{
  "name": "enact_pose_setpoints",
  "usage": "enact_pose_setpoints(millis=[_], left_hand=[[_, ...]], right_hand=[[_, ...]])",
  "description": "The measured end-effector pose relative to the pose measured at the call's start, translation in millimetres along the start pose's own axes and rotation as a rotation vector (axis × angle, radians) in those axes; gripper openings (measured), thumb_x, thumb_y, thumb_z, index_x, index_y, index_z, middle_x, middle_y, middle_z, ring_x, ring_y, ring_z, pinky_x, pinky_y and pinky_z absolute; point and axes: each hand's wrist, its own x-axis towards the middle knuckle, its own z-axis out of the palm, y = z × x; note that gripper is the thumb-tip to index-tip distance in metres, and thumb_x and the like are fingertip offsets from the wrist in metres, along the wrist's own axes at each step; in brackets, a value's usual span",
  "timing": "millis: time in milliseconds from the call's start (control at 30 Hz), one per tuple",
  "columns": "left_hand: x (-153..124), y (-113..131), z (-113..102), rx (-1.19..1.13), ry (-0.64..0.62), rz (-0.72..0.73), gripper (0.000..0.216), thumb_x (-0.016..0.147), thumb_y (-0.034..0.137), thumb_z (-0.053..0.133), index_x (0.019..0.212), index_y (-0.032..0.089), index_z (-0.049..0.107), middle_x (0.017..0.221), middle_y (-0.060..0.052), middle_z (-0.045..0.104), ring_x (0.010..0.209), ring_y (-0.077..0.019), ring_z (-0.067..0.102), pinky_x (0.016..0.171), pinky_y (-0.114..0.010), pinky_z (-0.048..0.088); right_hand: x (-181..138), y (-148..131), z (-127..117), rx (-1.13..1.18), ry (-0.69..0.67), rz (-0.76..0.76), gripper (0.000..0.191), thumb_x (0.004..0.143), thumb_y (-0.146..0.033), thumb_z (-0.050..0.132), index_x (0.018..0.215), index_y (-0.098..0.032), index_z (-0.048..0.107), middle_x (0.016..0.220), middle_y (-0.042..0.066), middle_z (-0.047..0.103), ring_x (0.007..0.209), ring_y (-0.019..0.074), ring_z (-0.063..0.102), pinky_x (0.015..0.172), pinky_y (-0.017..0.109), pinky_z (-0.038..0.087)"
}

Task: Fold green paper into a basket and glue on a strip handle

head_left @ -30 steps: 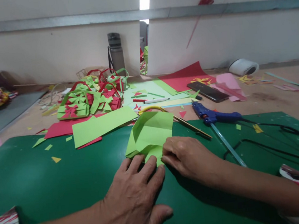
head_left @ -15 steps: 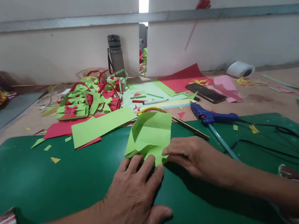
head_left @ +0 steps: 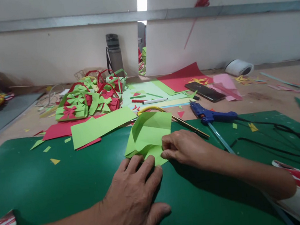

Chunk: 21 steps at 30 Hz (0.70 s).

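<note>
A folded light-green paper lies on the dark green cutting mat, its far flap standing up. My left hand lies flat on the mat with fingers spread, the fingertips pressing the paper's near edge. My right hand has its fingers curled in a pinch on the paper's right near edge. Both forearms reach in from the bottom, with white and red patterned sleeves.
A blue glue gun with black cord lies right of the paper, scissors behind it. A heap of green and red paper pieces, loose sheets, a phone, a pen and a grey bottle stand farther back.
My right hand has shifted slightly up along the paper's right edge and its fingers have curled tighter. The left hand has stayed in place on the near edge.
</note>
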Motion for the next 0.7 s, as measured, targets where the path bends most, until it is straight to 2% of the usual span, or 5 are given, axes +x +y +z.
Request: enact_pose_setpoints(millis=[133,267,433,533,700], left_hand=[[0.3,-0.3,0.3,-0.005,0.003,0.007,0.051,0.086,0.054,0.041,0.127,0.023,0.043,0.133,-0.007,0.043,0.106,-0.0319,0.04,0.088,-0.054,0.037],[0.4,0.3,0.3,0.001,0.005,0.005,0.052,0.086,0.054,0.041,0.128,0.023,0.042,0.134,-0.008,0.043,0.107,-0.0323,0.039,0.089,-0.054,0.037],[-0.3,1.1,0.3,0.016,0.004,0.014,0.054,0.087,0.054,0.04,0.13,0.022,0.041,0.136,-0.008,0.041,0.11,-0.0326,0.038,0.091,-0.054,0.036],[-1.8,1.2,0.6,0.028,0.009,0.016,0.053,0.087,0.053,0.04,0.13,0.022,0.041,0.137,-0.009,0.04,0.111,-0.0328,0.038,0.091,-0.054,0.036],[-3.9,3.1,-0.1,0.031,0.007,0.011,0.052,0.088,0.054,0.038,0.129,0.023,0.042,0.135,-0.008,0.041,0.109,-0.0321,0.039,0.09,-0.052,0.036]], right_hand=[[3.6,4.1,-3.0,0.028,-0.048,0.016,0.017,0.073,-0.032,0.059,0.062,-0.019,0.058,0.055,-0.002,0.056,0.051,0.0099,0.044,0.047,0.024,0.02],[2.9,2.0,-3.9,0.055,-0.037,0.033,0.022,0.075,-0.036,0.058,0.062,-0.019,0.058,0.055,-0.002,0.055,0.051,0.01,0.045,0.047,0.023,0.021],[3.2,-4.5,-0.5,-0.103,-0.011,0.032,0.03,0.069,-0.049,0.061,0.063,-0.02,0.061,0.056,0.0,0.057,0.053,0.0128,0.045,0.047,0.025,0.019],[5.1,-5.1,-2.4,-0.114,-0.049,0.014,0.025,0.07,-0.044,0.062,0.065,-0.02,0.062,0.059,0.0,0.059,0.055,0.0131,0.047,0.048,0.025,0.021],[5.7,1.8,-8.5,0.02,-0.067,0.013,0.016,0.072,-0.033,0.06,0.067,-0.018,0.062,0.061,-0.001,0.06,0.056,0.0115,0.049,0.049,0.023,0.025]])
